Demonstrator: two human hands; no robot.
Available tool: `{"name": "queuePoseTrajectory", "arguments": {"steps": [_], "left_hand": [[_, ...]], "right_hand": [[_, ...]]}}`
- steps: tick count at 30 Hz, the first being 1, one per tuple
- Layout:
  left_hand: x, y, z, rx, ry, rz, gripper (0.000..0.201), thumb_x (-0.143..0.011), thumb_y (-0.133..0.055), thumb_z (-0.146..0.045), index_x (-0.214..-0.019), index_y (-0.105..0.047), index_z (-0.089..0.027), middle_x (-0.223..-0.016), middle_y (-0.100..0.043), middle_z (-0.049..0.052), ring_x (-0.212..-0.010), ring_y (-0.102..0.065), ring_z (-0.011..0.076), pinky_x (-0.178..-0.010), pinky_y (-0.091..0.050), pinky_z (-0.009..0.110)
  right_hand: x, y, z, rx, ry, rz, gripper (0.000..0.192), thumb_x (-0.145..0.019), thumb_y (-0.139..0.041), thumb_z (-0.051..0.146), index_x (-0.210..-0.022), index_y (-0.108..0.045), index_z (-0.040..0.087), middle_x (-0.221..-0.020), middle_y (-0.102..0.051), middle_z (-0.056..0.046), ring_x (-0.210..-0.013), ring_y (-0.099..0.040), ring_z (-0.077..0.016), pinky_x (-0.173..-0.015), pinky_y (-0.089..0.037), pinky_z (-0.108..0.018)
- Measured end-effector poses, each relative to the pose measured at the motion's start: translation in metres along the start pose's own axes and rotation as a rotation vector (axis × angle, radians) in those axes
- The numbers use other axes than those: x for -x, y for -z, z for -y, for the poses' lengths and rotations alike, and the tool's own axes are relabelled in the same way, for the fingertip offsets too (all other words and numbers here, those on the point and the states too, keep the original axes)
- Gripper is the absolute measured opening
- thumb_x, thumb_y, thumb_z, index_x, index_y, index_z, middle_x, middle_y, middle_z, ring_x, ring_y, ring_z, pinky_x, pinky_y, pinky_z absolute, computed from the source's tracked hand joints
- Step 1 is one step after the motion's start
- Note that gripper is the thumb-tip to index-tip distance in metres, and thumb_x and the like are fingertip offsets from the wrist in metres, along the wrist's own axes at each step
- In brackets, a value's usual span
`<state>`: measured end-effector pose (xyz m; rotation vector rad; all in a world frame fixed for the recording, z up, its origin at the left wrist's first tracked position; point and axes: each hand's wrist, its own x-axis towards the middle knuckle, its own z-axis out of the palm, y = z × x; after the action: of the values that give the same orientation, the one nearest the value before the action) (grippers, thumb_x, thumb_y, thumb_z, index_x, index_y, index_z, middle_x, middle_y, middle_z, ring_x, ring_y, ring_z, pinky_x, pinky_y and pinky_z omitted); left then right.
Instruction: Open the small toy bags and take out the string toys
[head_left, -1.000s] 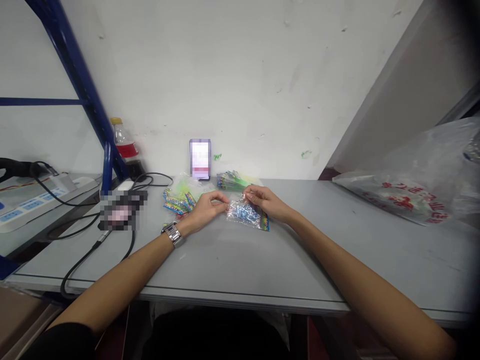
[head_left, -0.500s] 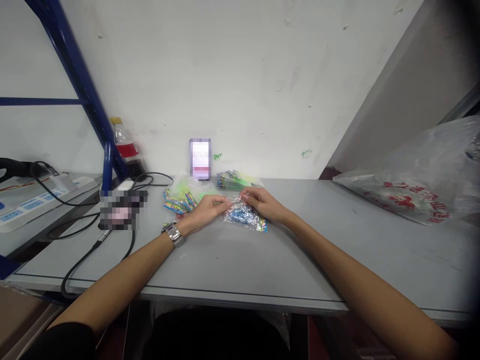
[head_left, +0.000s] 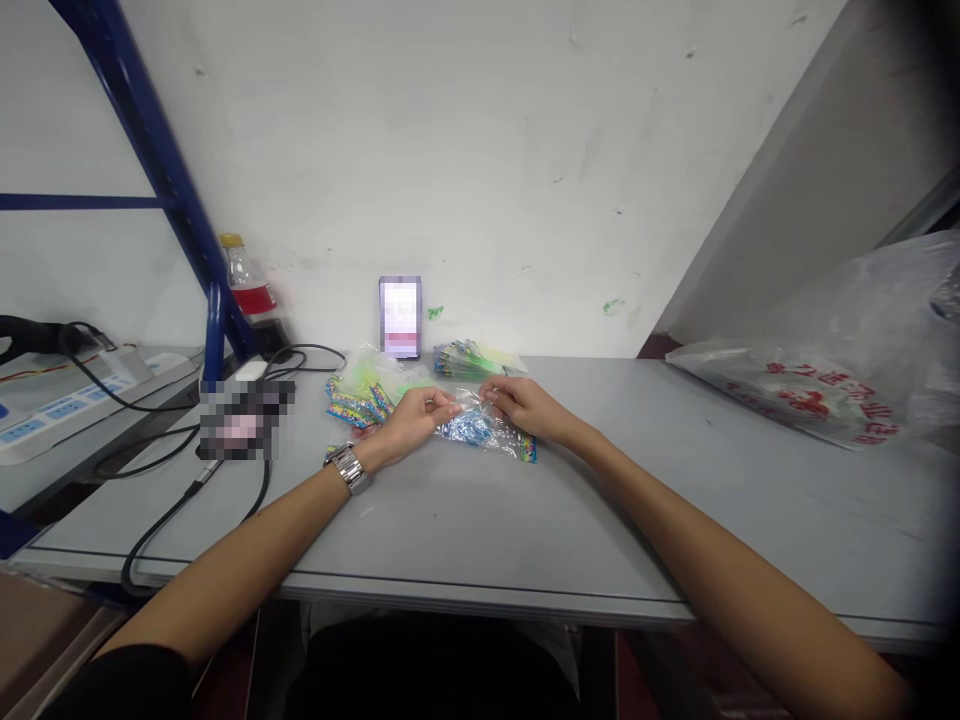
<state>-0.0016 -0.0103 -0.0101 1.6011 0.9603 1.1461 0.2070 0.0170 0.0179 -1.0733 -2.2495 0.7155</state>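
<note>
1. Head view: a small clear bag with something blue inside is at the table, in front of the upright phone and a little to its right.
2. Left hand, nearly straight in front of the phone: thumb and forefinger are pinched together at the bag's upper left edge.
3. Right hand, farther right of the phone: thumb and fingertips pinch the bag's upper edge, the other fingers curled.
4. Most of the bag spreads between the hands, on the side of the fingertips away from the phone. Its colorful strip sits below the right hand. Whether it touches the tabletop, I cannot tell.
5. Similar packets are heaped in front of the phone, slightly left; a stack of packets lies just right of it.
6. Well left of the phone stands a bottle.
</note>
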Motion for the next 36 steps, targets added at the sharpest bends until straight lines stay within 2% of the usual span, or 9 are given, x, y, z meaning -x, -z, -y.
{"name": "queuePoseTrajectory", "arguments": {"steps": [9, 12, 14, 17, 21, 24, 28, 32, 36], "left_hand": [[0.002, 0.001, -0.003, -0.073, 0.097, -0.132, 0.019, -0.077, -0.062, -0.032, -0.071, -0.054, -0.016, -0.068, -0.055, -0.001, -0.066, -0.048, 0.0126, -0.066, -0.036, 0.026], [0.001, 0.001, -0.005, -0.062, 0.120, -0.164, 0.014, -0.077, -0.060, -0.028, -0.072, -0.057, -0.015, -0.070, -0.057, 0.000, -0.065, -0.049, 0.0126, -0.064, -0.036, 0.026], [0.001, 0.000, -0.007, -0.066, 0.108, -0.191, 0.013, -0.077, -0.061, -0.027, -0.072, -0.057, -0.015, -0.071, -0.058, 0.001, -0.067, -0.050, 0.0130, -0.064, -0.036, 0.026], [0.000, 0.000, -0.007, -0.069, 0.072, -0.249, 0.016, -0.078, -0.062, -0.027, -0.070, -0.054, -0.016, -0.065, -0.054, -0.001, -0.062, -0.049, 0.0121, -0.062, -0.036, 0.025], [-0.002, 0.002, -0.006, -0.076, 0.026, -0.330, 0.020, -0.079, -0.065, -0.029, -0.071, -0.050, -0.017, -0.058, -0.048, -0.005, -0.054, -0.043, 0.0098, -0.055, -0.032, 0.023], [-0.003, 0.003, -0.005, -0.063, -0.011, -0.369, 0.021, -0.081, -0.064, -0.030, -0.073, -0.048, -0.018, -0.058, -0.046, -0.006, -0.052, -0.041, 0.0090, -0.052, -0.030, 0.022], [-0.004, 0.004, -0.004, -0.043, -0.033, -0.385, 0.019, -0.082, -0.063, -0.028, -0.073, -0.049, -0.018, -0.063, -0.051, -0.004, -0.054, -0.045, 0.0089, -0.053, -0.033, 0.022], [-0.005, 0.004, -0.003, -0.032, -0.044, -0.410, 0.017, -0.083, -0.061, -0.026, -0.074, -0.049, -0.018, -0.064, -0.053, -0.004, -0.055, -0.048, 0.0092, -0.053, -0.036, 0.021], [-0.006, 0.005, -0.003, -0.033, -0.043, -0.441, 0.015, -0.084, -0.059, -0.023, -0.075, -0.049, -0.018, -0.063, -0.054, -0.004, -0.054, -0.050, 0.0094, -0.052, -0.039, 0.022]], "right_hand": [[0.000, 0.017, -0.024, 0.311, -0.053, 0.049, 0.021, -0.081, -0.039, 0.010, -0.080, -0.058, 0.019, -0.069, -0.059, -0.004, -0.065, -0.052, -0.0168, -0.064, -0.037, -0.029], [0.000, 0.019, -0.026, 0.430, -0.070, 0.064, 0.023, -0.081, -0.038, 0.007, -0.076, -0.057, 0.019, -0.074, -0.060, -0.006, -0.070, -0.052, -0.0188, -0.066, -0.037, -0.031], [-0.001, 0.018, -0.026, 0.512, -0.076, 0.059, 0.025, -0.082, -0.037, 0.008, -0.076, -0.059, 0.019, -0.079, -0.062, -0.008, -0.076, -0.053, -0.0213, -0.068, -0.038, -0.032], [-0.001, 0.015, -0.024, 0.586, -0.078, 0.026, 0.025, -0.085, -0.040, 0.010, -0.087, -0.064, 0.019, -0.093, -0.065, -0.011, -0.092, -0.055, -0.0269, -0.074, -0.040, -0.036], [0.001, 0.011, -0.018, 0.587, -0.063, -0.011, 0.029, -0.088, -0.042, 0.013, -0.105, -0.064, 0.018, -0.113, -0.063, -0.015, -0.108, -0.053, -0.0314, -0.086, -0.042, -0.044], [0.003, 0.006, -0.009, 0.521, 0.000, -0.016, 0.030, -0.093, -0.041, 0.023, -0.112, -0.062, 0.016, -0.115, -0.061, -0.016, -0.111, -0.053, -0.0311, -0.090, -0.043, -0.046], [0.004, 0.000, 0.000, 0.434, 0.075, 0.084, 0.038, -0.093, -0.047, 0.040, -0.119, -0.060, 0.017, -0.120, -0.063, -0.015, -0.115, -0.053, -0.0314, -0.094, -0.044, -0.047], [0.004, 0.001, 0.001, 0.396, 0.064, 0.209, 0.036, -0.088, -0.055, 0.034, -0.121, -0.062, 0.020, -0.122, -0.065, -0.011, -0.114, -0.054, -0.0315, -0.095, -0.044, -0.048], [0.004, 0.011, -0.005, 0.372, 0.019, 0.254, 0.039, -0.086, -0.051, 0.016, -0.122, -0.063, 0.021, -0.126, -0.063, -0.010, -0.114, -0.056, -0.0289, -0.094, -0.046, -0.045]]}}
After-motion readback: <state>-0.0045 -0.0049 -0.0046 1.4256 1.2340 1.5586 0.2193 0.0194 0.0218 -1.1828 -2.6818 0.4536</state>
